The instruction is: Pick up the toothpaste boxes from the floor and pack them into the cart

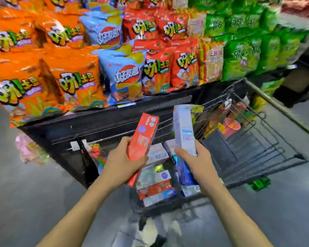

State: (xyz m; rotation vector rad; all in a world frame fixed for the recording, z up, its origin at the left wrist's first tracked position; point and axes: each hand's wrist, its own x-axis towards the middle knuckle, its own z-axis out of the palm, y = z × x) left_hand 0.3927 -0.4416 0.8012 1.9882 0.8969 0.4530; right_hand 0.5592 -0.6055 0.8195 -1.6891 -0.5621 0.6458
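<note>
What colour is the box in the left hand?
Red-orange with white print; the box is gripped by the left hand, seen in the head view.

Wire cart [268, 132] holds stacked toothpaste boxes [155, 182]; snack packets [227, 122], seemingly.

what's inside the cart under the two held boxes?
In the cart, a stack of toothpaste boxes, white and red, lies below the red box in the left hand and the white box in the right hand. Lower layers are covered.

Print on the red toothpaste box [143, 135] is blurred; stacked boxes [154, 177] lie partly hidden.
</note>
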